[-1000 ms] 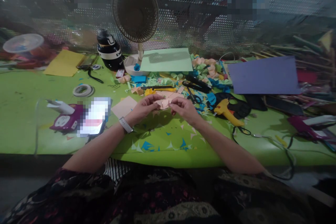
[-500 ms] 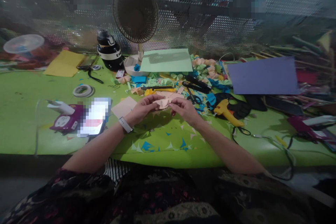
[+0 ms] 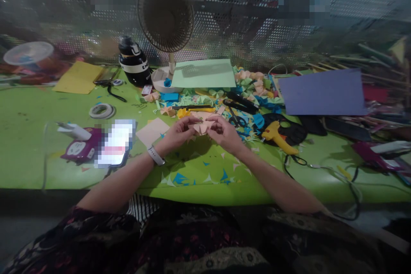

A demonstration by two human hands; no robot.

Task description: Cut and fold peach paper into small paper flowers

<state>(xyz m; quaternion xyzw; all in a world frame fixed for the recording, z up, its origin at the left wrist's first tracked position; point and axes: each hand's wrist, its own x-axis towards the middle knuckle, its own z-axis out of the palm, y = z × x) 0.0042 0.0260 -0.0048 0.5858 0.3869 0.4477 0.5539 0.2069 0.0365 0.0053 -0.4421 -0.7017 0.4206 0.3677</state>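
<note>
Between both hands is a peach paper flower (image 3: 203,128), its petals bent up in points. My left hand (image 3: 180,132) pinches its left side, with thumb and fingers closed on the paper. Its right side is gripped by my right hand (image 3: 224,134), fingertips pressed together. More peach paper lies just behind the hands, partly hidden by them. A square peach sheet (image 3: 152,132) rests on the table left of my left hand. Dark-handled scissors (image 3: 236,120) lie beyond my right hand among paper scraps. A yellow cutter (image 3: 204,110) sits behind the flower.
A yellow glue gun (image 3: 278,138) lies on a black mat at right, its cable trailing forward. A phone (image 3: 116,143), tape roll (image 3: 102,111) and purple punch-like device (image 3: 81,145) are at left. Behind stand a black bottle (image 3: 135,68) and a fan (image 3: 166,13). A stapler (image 3: 241,102) lies mid-table.
The peach flower has been tilted, and its petals now stand up more in points. Both hands have shifted slightly to turn it, still gripping its sides.
</note>
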